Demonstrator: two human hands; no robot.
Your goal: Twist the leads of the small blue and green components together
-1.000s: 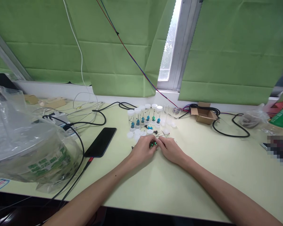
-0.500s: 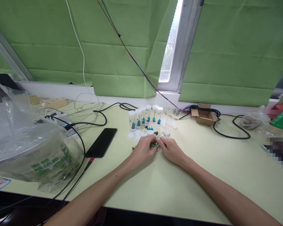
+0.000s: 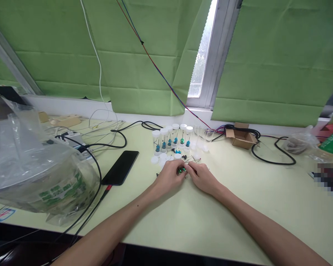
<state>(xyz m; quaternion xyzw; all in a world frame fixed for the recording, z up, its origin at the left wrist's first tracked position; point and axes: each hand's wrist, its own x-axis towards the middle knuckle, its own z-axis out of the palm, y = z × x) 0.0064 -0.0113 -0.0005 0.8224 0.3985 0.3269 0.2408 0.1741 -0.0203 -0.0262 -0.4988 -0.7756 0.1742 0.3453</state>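
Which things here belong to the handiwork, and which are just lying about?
Likely part of it:
shiny green piece between the left fingers
capped clear tubes with coloured pieces inside
loose blue piece
loose white caps

Likely just lying about:
black phone
open cardboard box
bulky plastic bag

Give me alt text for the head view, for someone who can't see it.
A person's left hand holds a small green part, right hand beside it, at a pale table. Beyond stand white-capped clear tubes; a black phone lies left.
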